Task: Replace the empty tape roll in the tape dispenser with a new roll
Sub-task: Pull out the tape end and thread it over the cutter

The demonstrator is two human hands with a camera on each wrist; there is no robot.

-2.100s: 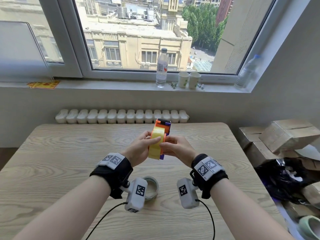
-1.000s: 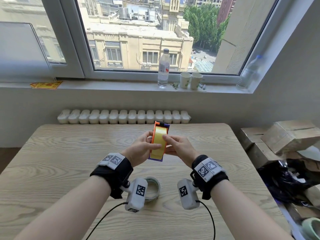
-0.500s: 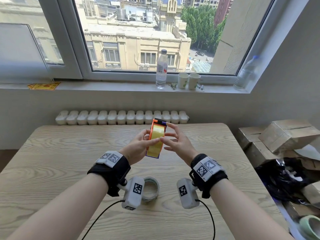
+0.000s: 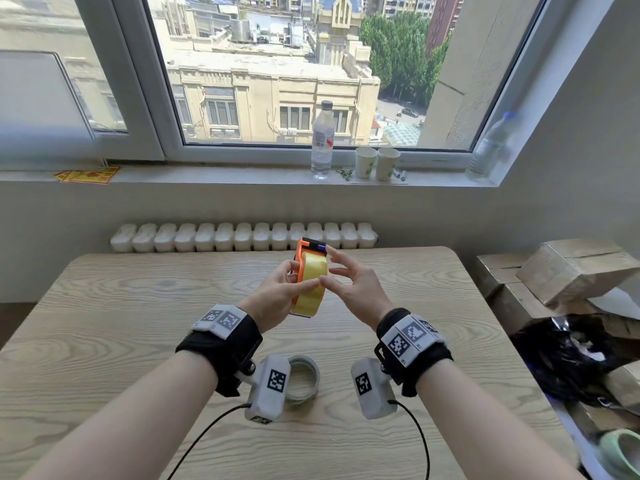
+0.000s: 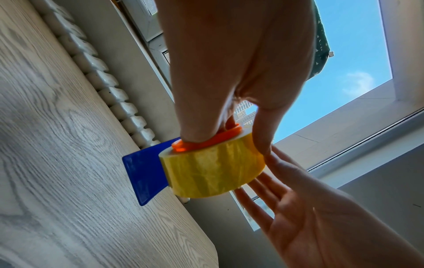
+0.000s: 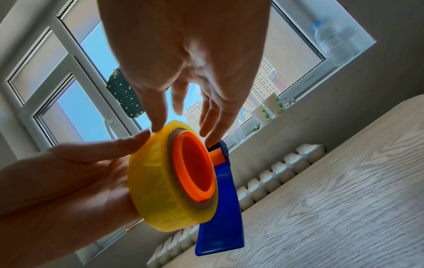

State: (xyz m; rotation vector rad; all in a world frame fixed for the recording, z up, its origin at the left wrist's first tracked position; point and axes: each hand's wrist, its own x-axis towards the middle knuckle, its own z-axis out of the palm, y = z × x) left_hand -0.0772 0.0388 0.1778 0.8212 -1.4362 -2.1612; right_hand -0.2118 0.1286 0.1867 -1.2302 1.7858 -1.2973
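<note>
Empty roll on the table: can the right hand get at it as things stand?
Probably yes. The right hand is open, fingertips just touching the yellow tape roll that the left hand grips. The empty roll lies below the wrists, nothing covering it.

The tape roll (image 6: 158, 183) is glossy yellow on an orange hub (image 6: 195, 165), the dispenser (image 6: 220, 214) deep blue. The table (image 4: 104, 323) shows pale wood grain; the spare ring (image 4: 304, 379) looks greyish, perhaps clear.

A plain upper-floor room, like an office or storeroom: a wooden table (image 4: 104, 323) beneath a wide window (image 4: 277, 81) facing city buildings, a radiator (image 4: 242, 237), and cardboard boxes (image 4: 571, 268) stacked by its right edge.
</note>
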